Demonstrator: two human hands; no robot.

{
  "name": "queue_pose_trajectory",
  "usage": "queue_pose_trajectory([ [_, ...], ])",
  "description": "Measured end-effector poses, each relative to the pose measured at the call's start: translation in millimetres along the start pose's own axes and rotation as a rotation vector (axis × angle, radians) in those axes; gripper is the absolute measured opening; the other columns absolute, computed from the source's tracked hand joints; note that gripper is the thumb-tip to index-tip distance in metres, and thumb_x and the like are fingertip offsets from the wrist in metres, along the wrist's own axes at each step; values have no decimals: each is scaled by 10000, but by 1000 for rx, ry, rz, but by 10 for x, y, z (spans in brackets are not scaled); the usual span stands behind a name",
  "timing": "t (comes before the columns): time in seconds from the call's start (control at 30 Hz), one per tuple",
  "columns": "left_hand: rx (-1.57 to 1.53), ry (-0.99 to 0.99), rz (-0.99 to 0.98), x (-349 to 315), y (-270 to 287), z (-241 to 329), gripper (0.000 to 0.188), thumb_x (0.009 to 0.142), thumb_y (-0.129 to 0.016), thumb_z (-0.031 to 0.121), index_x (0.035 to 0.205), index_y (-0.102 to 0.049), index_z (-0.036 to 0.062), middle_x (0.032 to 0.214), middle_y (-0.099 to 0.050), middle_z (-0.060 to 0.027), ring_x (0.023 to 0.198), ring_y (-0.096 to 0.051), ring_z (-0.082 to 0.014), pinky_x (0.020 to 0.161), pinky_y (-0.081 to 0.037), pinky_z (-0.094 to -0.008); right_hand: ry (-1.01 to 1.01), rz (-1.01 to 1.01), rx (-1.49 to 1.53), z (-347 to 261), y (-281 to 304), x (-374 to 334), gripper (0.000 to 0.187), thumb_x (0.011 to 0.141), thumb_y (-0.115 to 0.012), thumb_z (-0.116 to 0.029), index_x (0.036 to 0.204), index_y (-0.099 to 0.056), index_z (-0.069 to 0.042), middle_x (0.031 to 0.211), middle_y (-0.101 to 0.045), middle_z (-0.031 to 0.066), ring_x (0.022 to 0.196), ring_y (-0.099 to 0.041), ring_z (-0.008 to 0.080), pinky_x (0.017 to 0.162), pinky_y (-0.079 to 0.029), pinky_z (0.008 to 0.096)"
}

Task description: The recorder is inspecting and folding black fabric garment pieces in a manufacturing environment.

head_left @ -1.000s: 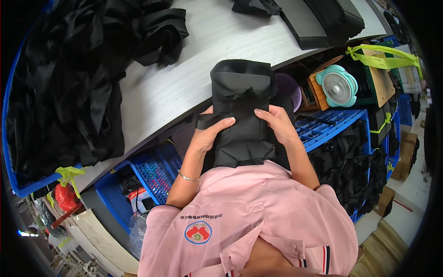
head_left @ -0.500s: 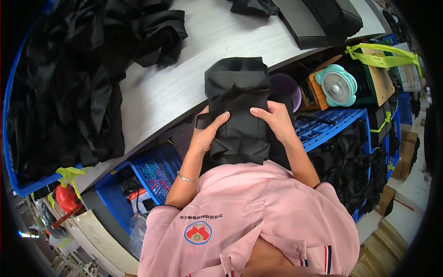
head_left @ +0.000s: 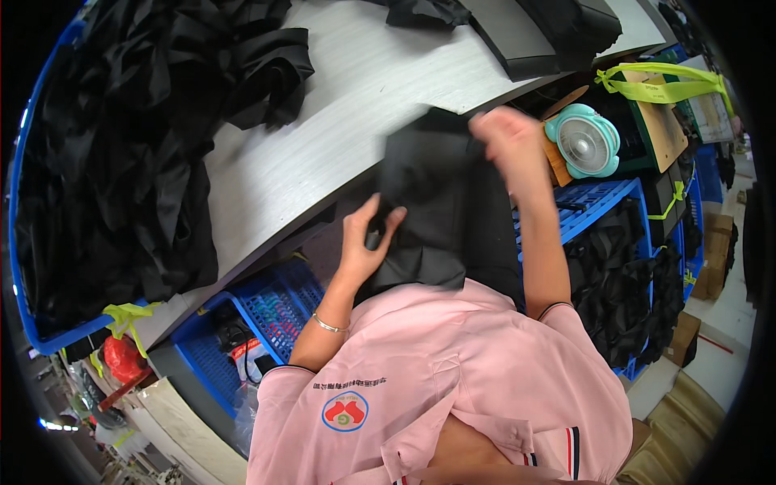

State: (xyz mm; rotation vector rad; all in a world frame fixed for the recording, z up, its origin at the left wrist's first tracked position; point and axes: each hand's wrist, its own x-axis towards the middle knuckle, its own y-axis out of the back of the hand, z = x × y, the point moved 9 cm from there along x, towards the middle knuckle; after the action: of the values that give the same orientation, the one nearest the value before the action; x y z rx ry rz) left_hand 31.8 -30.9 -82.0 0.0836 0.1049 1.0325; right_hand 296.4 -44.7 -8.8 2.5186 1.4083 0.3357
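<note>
Black cloth [head_left: 424, 194] lay between two hands, close in front of a pink shirt [head_left: 436, 347].
Its far end reached over the table's edge as seen from above, but I cannot tell if they touched. The left hand [head_left: 364, 246] had the cloth's left side between thumb and fingers, which were a little bit apart. The right hand [head_left: 513, 141] was a blur by the far right corner, so I cannot tell how open it was or if it had hold of anything. A shiny bracelet [head_left: 330, 323] was on the left wrist. Past the cloth stood the pale grey table [head_left: 275, 174]. To the left, a blue bin [head_left: 77, 341] was full of crumpled black stuff [head_left: 121, 178]. To the right was a small teal fan [head_left: 584, 141].
</note>
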Motion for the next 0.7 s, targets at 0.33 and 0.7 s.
queue_pose_trajectory([
  [0.33, -651, 346, 114, -23, 117, -310, 420, 888, -779, 150, 1253, -638, -1, 1141, -690, -64, 1010, -639, -133, 929, -514, -292, -267, -480, 187, 373, -86, -273, 352, 953, -654, -245, 1193, -703, 8, 1060, -721, 97, 869, -660, 119, 709, -525, 236],
  [0.7, -683, 396, 19, 9, -2, -209, 591, 894, -784, 285, 1348, -554, -17, 1226, -658, -101, 1139, -612, -181, 997, -486, -320, -566, -528, 907, 609, -776, -902, 321, 871, -784, -173, 1120, -705, 12, 1068, -738, 82, 930, -698, 142, 859, -543, 276],
])
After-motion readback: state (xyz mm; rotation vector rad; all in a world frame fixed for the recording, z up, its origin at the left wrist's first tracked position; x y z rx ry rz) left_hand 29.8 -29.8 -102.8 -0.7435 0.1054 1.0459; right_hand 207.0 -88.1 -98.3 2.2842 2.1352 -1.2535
